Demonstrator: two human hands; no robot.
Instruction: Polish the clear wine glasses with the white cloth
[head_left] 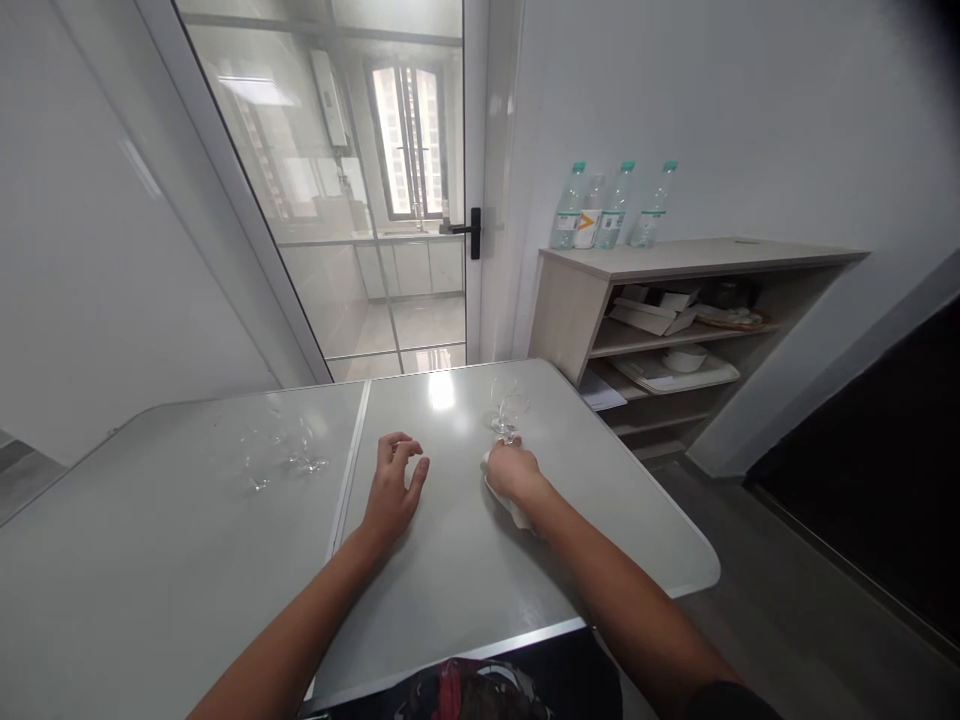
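My right hand [514, 468] is closed over a white cloth [519, 514], which hangs out beneath it towards me. Just beyond its fingers stand clear stemmed glasses [514, 405], close together. Whether the fingers also touch the foot of a glass is hidden. My left hand [394, 485] holds nothing; its fingers are apart and loosely bent, low over the table beside the seam. Farther left, several more clear glasses [300, 455] stand in a group, their outlines faint against the pale table top [442, 560].
A glass door [475, 235] with a black handle lies behind the table. On the right, a low shelf unit [574, 310] carries several plastic bottles [611, 215]; a white bowl [684, 358] and a white box [652, 312] sit on its shelves.
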